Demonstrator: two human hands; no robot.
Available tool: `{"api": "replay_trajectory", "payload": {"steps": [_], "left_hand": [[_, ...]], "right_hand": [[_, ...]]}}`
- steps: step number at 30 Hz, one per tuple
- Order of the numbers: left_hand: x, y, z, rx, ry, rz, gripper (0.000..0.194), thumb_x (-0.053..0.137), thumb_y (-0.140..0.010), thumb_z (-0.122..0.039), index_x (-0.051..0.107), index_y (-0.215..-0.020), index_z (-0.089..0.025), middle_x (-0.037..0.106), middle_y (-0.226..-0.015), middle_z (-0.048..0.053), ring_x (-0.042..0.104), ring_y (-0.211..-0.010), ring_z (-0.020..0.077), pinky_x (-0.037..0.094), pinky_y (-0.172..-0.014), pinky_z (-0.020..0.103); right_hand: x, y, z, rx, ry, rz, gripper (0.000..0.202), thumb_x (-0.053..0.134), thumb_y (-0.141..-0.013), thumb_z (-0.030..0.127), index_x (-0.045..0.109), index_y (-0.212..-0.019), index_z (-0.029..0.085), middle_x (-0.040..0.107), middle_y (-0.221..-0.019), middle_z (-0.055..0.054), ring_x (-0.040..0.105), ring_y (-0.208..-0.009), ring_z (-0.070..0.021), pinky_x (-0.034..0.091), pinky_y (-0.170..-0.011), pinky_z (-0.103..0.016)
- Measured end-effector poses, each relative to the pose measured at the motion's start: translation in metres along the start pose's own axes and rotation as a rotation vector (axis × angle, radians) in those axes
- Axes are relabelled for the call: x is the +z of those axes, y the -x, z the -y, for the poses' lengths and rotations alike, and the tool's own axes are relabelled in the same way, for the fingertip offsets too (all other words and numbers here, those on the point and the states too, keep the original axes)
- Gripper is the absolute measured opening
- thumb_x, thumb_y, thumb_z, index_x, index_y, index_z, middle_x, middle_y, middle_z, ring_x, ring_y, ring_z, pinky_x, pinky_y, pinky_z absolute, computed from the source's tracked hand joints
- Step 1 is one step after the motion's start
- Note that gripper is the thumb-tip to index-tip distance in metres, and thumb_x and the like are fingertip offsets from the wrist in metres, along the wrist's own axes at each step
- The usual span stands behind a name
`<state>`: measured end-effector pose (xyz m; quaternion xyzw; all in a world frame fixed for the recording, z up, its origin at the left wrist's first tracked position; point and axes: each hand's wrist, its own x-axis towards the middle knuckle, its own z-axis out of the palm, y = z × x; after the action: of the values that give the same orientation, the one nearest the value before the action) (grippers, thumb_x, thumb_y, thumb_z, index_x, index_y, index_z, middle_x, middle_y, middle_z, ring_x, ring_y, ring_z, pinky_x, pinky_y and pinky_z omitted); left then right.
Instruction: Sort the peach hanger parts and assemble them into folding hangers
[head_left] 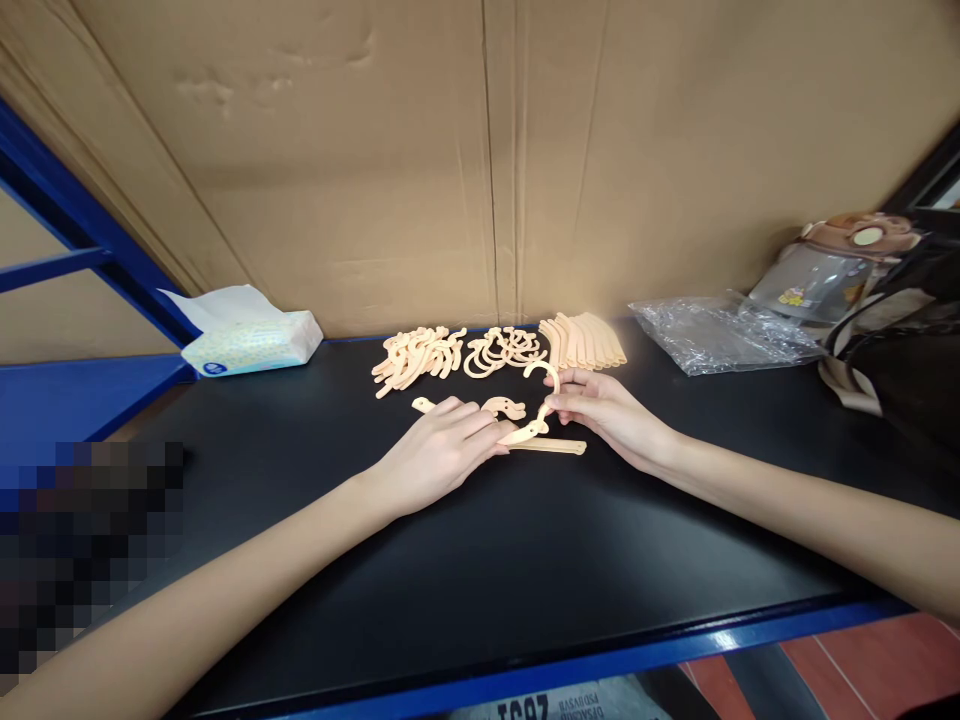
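Observation:
My right hand (604,410) pinches a beige hanger hook (556,378) between thumb and fingers, its curve standing upright. At the hook's lower end is a short beige arm piece (525,433), gripped by the fingertips of my left hand (448,447). The two pieces meet there; whether they are locked together I cannot tell. A straight beige bar (559,447) lies on the table just under the pieces. Behind my left fingers is a loose curved piece (507,407). The end of another beige piece (423,405) sticks out beyond the left knuckles, the remainder covered by the hand.
Along the cardboard wall sit a heap of curved pieces (418,358), a heap of hooks (504,350) and a row of bars (583,342). A tissue pack (259,343) is at left; a clear plastic bag (712,335), bottle (814,280) and dark bag (900,350) are at right.

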<state>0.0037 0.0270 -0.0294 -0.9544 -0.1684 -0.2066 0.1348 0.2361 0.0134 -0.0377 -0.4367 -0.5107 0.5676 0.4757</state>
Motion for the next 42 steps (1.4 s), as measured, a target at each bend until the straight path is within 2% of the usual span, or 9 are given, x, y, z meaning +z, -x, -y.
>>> {"api": "replay_trajectory", "payload": {"steps": [8, 12, 17, 24, 30, 42], "left_hand": [[0.0, -0.0004, -0.0006, 0.007, -0.071, 0.006, 0.026, 0.039, -0.1, -0.023, 0.06, -0.11, -0.012, 0.068, -0.089, 0.003, 0.054, -0.071, 0.0136, 0.034, -0.065, 0.027], [0.0008, 0.0, -0.0005, 0.015, -0.104, 0.032, 0.029, 0.038, -0.1, -0.025, 0.058, -0.117, -0.014, 0.068, -0.086, 0.003, 0.055, -0.073, 0.0143, 0.033, -0.064, 0.028], [0.0012, 0.0, -0.0014, 0.011, -0.129, 0.019, 0.028, 0.038, -0.1, -0.022, 0.059, -0.116, -0.013, 0.067, -0.082, 0.003, 0.055, -0.07, 0.0143, 0.032, -0.063, 0.028], [0.0009, 0.0, -0.002, -0.01, -0.125, -0.013, 0.029, 0.038, -0.099, -0.021, 0.057, -0.119, -0.013, 0.066, -0.082, 0.003, 0.058, -0.071, 0.0138, 0.035, -0.063, 0.027], [0.0012, 0.0012, -0.0019, -0.024, -0.105, -0.019, 0.03, 0.038, -0.099, -0.022, 0.061, -0.115, -0.013, 0.066, -0.081, 0.003, 0.058, -0.069, 0.0129, 0.035, -0.062, 0.027], [0.0002, 0.001, -0.0016, -0.045, -0.109, -0.006, 0.031, 0.038, -0.099, -0.023, 0.059, -0.12, -0.015, 0.065, -0.079, 0.003, 0.058, -0.068, 0.0135, 0.035, -0.061, 0.027]], "right_hand": [[-0.0005, -0.0036, -0.002, -0.056, 0.051, 0.024, 0.027, 0.07, -0.07, 0.024, 0.054, -0.091, 0.018, 0.053, -0.067, 0.005, 0.047, -0.064, -0.01, 0.037, -0.068, -0.028], [0.002, -0.0034, -0.0038, -0.095, 0.038, 0.017, 0.036, 0.069, -0.069, 0.023, 0.051, -0.1, 0.021, 0.054, -0.068, 0.007, 0.049, -0.065, -0.0109, 0.038, -0.066, -0.028], [0.0038, -0.0025, -0.0029, -0.138, 0.07, 0.002, 0.041, 0.067, -0.071, 0.023, 0.05, -0.108, 0.023, 0.052, -0.068, 0.008, 0.048, -0.064, -0.0105, 0.039, -0.067, -0.029], [0.0031, -0.0021, -0.0002, -0.144, 0.106, -0.006, 0.04, 0.065, -0.073, 0.025, 0.049, -0.11, 0.022, 0.052, -0.066, 0.008, 0.047, -0.062, -0.0102, 0.038, -0.067, -0.029], [0.0034, -0.0026, -0.0004, -0.151, 0.119, -0.008, 0.041, 0.066, -0.073, 0.026, 0.05, -0.109, 0.022, 0.054, -0.066, 0.008, 0.047, -0.06, -0.0105, 0.038, -0.065, -0.03], [0.0031, -0.0026, -0.0013, -0.14, 0.111, -0.006, 0.04, 0.068, -0.072, 0.029, 0.048, -0.106, 0.022, 0.056, -0.066, 0.007, 0.049, -0.062, -0.0107, 0.037, -0.063, -0.029]]}}
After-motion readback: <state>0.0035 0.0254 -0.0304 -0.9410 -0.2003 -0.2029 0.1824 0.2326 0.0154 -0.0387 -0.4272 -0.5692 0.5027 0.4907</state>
